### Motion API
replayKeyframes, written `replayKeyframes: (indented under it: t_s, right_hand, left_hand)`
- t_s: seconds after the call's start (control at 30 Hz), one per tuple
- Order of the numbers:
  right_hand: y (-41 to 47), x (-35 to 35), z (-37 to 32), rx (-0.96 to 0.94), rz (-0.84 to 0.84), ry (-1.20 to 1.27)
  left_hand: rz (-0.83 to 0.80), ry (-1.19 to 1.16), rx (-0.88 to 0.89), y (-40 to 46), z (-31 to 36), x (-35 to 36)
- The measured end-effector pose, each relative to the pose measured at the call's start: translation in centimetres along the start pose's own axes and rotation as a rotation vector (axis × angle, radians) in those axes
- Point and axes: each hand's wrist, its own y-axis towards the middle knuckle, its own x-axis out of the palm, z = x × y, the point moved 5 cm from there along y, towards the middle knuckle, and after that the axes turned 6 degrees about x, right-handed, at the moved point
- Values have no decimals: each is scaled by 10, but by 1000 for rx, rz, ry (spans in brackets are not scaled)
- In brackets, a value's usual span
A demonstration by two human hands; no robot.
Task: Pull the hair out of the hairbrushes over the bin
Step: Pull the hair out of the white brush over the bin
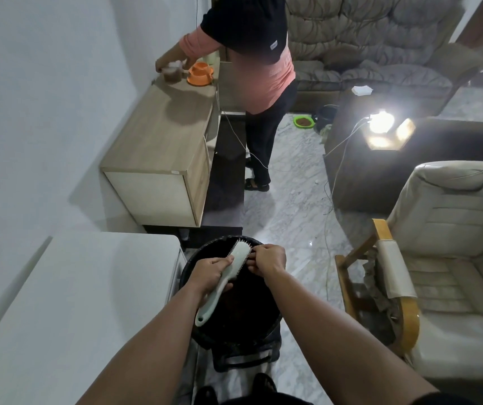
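A pale green-white hairbrush (228, 276) is held over the round black bin (202, 331) on the floor in front of me. My left hand (209, 276) grips the brush at the neck, with the handle pointing down toward me and the bristles facing right. My right hand (266, 258) touches the bristle side of the brush head, its fingers pinched together there. Any hair between those fingers is too small to make out. The bin's inside is dark, with brownish matter in it.
A white counter (82, 302) lies at my left and a wooden cabinet (161, 147) stands beyond it. Another person (257, 83) stands at that cabinet. A cream armchair (444, 258) is at the right, a dark table with a lamp (380, 121) behind it, and cables run across the marble floor.
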Motion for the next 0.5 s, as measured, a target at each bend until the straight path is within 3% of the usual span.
replayKeyframes:
  t_s: [0.2, 0.37, 0.5]
  right_hand:
    - [-8, 5, -17, -67, -232, -68]
    - [-4, -5, -58, -225, -167, -113]
    - [-8, -8, -91, -264, -128, -163]
  left_hand:
    - [-59, -113, 38, -3, 17, 14]
    - [-123, 26, 80, -15, 30, 29]
    - [-67, 206, 126, -15, 35, 26]
